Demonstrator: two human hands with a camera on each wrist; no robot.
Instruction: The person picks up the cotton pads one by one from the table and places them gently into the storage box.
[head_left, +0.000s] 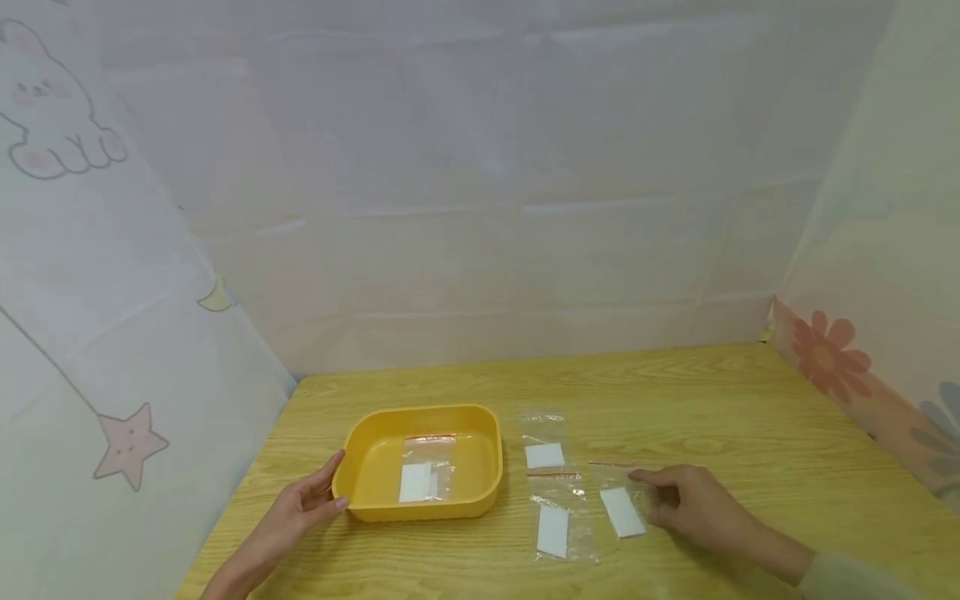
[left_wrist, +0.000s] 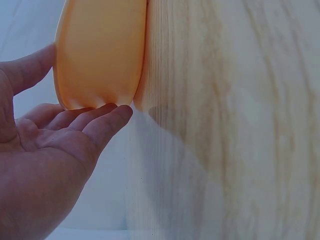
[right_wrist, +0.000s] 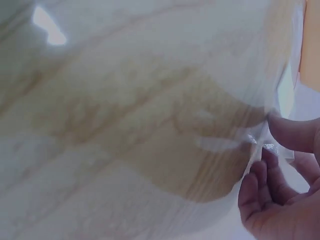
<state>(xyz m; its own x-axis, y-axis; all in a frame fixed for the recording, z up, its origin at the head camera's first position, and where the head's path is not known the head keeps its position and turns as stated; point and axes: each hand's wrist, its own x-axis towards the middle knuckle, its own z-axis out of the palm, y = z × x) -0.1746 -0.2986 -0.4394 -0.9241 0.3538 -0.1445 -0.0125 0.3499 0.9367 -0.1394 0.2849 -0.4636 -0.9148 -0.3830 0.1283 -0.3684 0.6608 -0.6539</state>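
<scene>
Clear bags (head_left: 622, 507) with white inserts (head_left: 553, 532) are lying between the hands; the bent-fingered right hand (head_left: 693, 504) is touching the nearest, its pinch unclear. Thumb and fingers spread, the left hand (head_left: 296, 510) is touching the yellow tray (head_left: 420, 512) beside it.

Smooth yellow plastic tray (head_left: 420, 511), glossy clear plastic bags (head_left: 577, 527), wood-grain tabletop (head_left: 675, 404).
The white inserts (head_left: 622, 512) in the bags look matt; the tabletop is smooth with a sheen; the creased wall covering (head_left: 480, 208) resembles cloth.
</scene>
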